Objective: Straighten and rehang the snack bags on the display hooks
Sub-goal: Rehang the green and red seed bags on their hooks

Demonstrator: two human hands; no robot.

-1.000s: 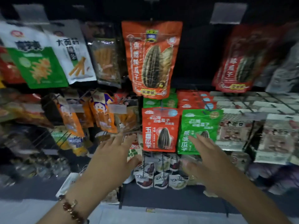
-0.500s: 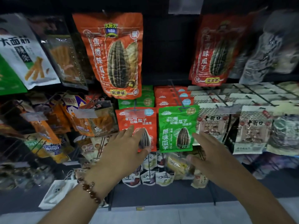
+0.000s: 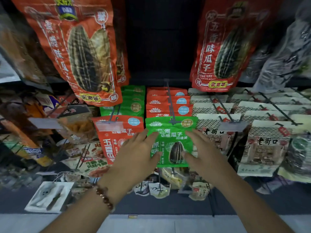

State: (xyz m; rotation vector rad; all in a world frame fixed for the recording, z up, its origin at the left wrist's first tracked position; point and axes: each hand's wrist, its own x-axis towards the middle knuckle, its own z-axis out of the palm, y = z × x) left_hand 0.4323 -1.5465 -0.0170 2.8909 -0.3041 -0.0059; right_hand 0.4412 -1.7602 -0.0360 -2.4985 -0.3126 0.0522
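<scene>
Moved in since half a second ago: both hands, now framing green bag [image 3: 170,140] from either side.

Behind green bag, a red stack [image 3: 168,101] on same hook [image 3: 170,105] — mismatched, so a likely rehang; left of green bag, red bag [image 3: 116,137] fronting a green stack. Left hand [image 3: 134,157] spread, fingertips on green bag's left edge; right hand [image 3: 200,155] spread, fingers flat against right edge; neither curled round it, nothing gripped. Risks: tugged sideways, hang-hole tearing on hook; slid off carelessly, red stack behind dragged forward and dropped; slick foil slipping from flat fingers.
</scene>
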